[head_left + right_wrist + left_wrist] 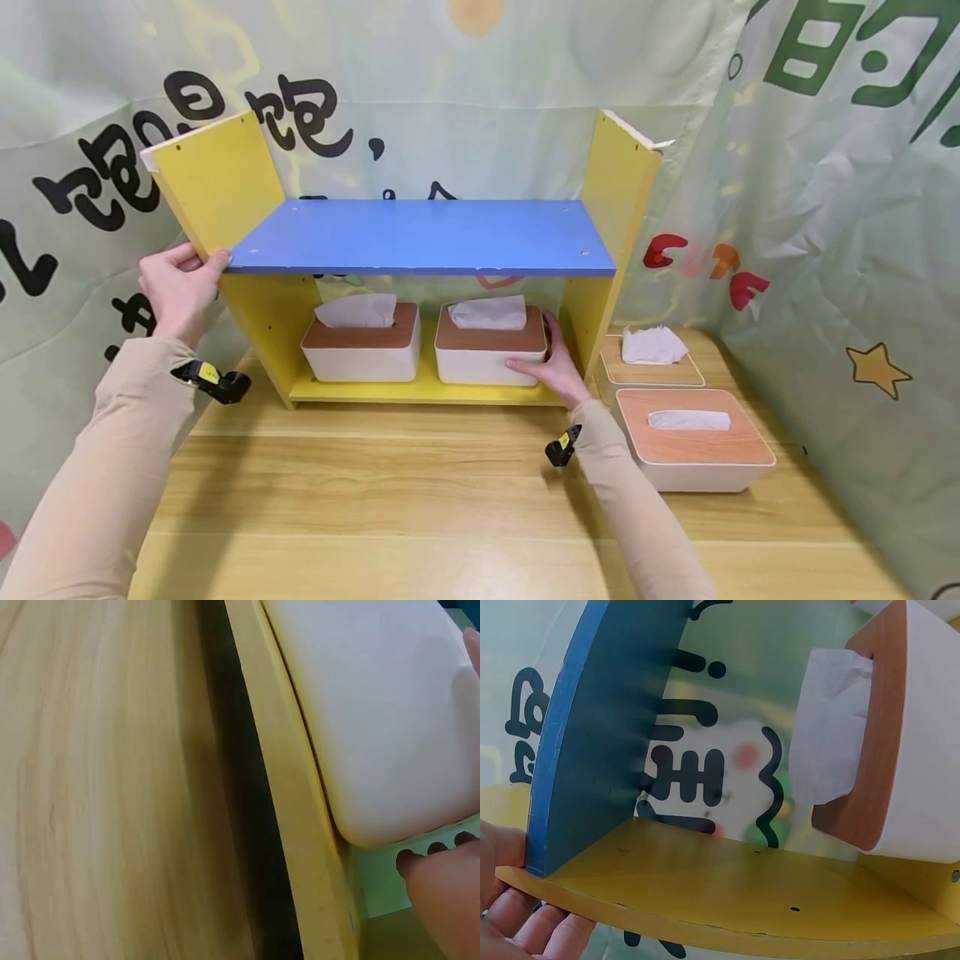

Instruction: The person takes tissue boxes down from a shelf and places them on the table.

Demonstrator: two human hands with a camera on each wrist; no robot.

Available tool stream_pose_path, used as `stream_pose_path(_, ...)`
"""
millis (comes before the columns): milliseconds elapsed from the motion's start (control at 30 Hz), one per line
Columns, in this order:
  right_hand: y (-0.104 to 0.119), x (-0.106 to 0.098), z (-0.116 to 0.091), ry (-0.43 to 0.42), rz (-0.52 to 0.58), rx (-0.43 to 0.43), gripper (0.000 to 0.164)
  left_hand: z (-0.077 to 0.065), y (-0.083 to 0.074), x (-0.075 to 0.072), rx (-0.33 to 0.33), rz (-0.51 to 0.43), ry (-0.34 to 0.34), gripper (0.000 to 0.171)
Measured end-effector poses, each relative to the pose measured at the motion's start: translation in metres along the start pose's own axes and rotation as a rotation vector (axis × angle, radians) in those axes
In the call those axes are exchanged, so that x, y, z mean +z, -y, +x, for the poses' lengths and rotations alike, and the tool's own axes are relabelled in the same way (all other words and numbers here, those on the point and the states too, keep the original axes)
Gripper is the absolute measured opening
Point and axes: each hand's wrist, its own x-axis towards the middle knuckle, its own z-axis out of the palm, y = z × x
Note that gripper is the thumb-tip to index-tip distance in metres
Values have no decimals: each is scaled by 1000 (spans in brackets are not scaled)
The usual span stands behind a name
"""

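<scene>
A yellow shelf unit with a blue board (pixel 420 237) across its middle stands on the wooden table. My left hand (pixel 182 283) grips the front edge of its left yellow panel (pixel 705 892) where the blue board meets it, thumb inside and fingers outside. On the bottom shelf sit two white tissue boxes with brown lids, a left tissue box (pixel 365 364) and a right tissue box (pixel 483 367). My right hand (pixel 558 367) holds the right one at its right end, thumb across the front and fingers around the side. Its white body (pixel 390 720) fills the upper right wrist view.
Right of the shelf, a tissue box with a pale wood lid (pixel 630 372) stands behind a larger one with a pinkish lid (pixel 693 450). Printed cloth (pixel 825 275) hangs at the back and sides. The wooden table (pixel 390 500) extends in front.
</scene>
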Motion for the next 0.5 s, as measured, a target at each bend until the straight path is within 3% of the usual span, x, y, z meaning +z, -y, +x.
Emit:
stream_pose_path(233,-5,0,11,3,58,-3,112,-1,-2,-1,-2,0,0,55)
stream_pose_path(500,-10,-2,19,37,118,48,116,-1,-1,0,3,15,1,56)
